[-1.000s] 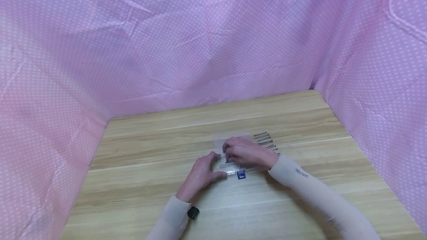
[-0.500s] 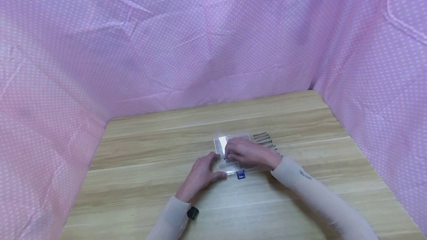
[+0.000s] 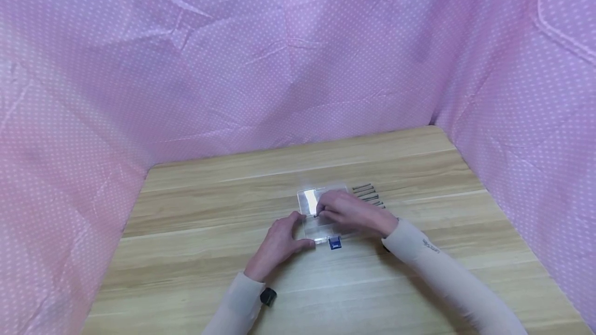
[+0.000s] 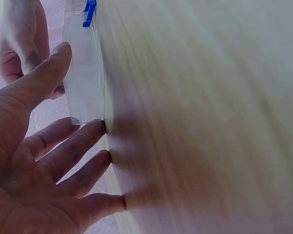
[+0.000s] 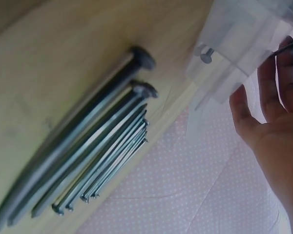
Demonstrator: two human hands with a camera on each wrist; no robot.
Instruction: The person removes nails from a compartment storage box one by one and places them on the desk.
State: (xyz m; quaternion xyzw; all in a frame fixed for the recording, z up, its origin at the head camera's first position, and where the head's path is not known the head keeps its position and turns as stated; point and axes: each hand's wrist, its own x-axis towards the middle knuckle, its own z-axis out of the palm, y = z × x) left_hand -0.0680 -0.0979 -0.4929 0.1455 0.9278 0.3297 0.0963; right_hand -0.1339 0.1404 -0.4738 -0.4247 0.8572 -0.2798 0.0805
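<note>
A clear plastic box [image 3: 318, 229] with divided compartments lies on the table, its transparent lid [image 3: 306, 201] folded back behind it. A blue latch [image 3: 334, 243] hangs at its front. My left hand [image 3: 280, 242] holds the box's left end, thumb at the front and fingertips at the back corner. Over the box, my right hand [image 3: 349, 211] pinches a thin dark nail [image 5: 284, 48], mostly hidden by the fingers in the head view. Another nail [image 5: 207, 56] shows inside the box in the right wrist view.
Several nails [image 3: 364, 191] of different sizes lie in a row right of the box; the right wrist view shows a thick nail [image 5: 73, 136] closest. The wooden table [image 3: 209, 211] is bordered by pink dotted cloth [image 3: 233, 66] behind and at both sides.
My right hand has shifted slightly right and away from the front of the box, still pinching the nail, uncovering more of the lid. The left hand stays at the box's left end.
</note>
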